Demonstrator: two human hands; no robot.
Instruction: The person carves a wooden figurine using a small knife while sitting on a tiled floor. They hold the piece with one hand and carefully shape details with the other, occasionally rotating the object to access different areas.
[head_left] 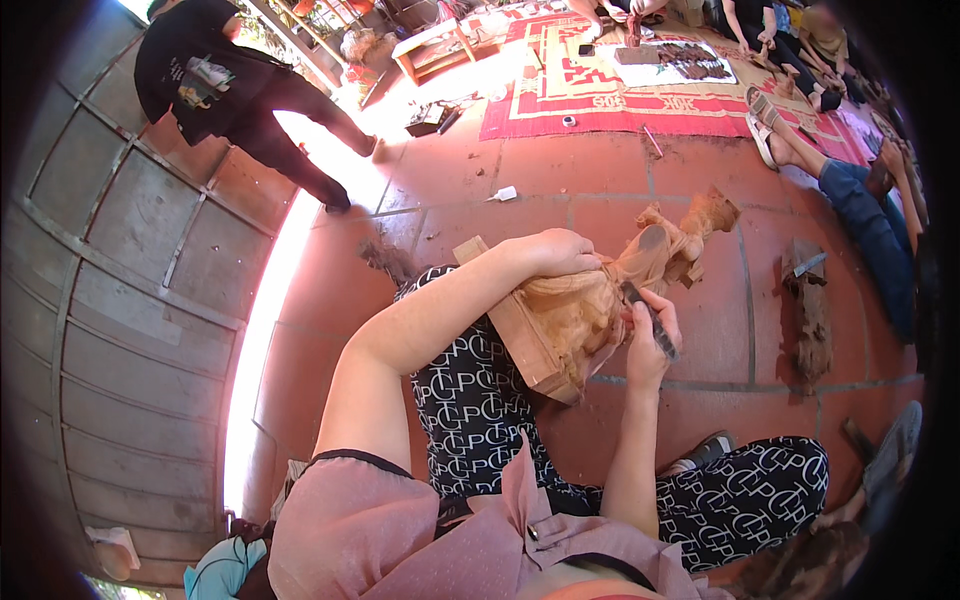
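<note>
While the left hand [560,252] lay clasped over the wooden carving [590,300], its grip held it against the knee. Right hand [648,340], just beside it, clenched a dark chisel [650,320] touching the wood.

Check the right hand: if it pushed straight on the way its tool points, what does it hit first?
Most likely the wooden statue: the right hand holds a dark tool aimed up-left, with its tip apparently at the carved surface already. Depth is unclear.
</note>
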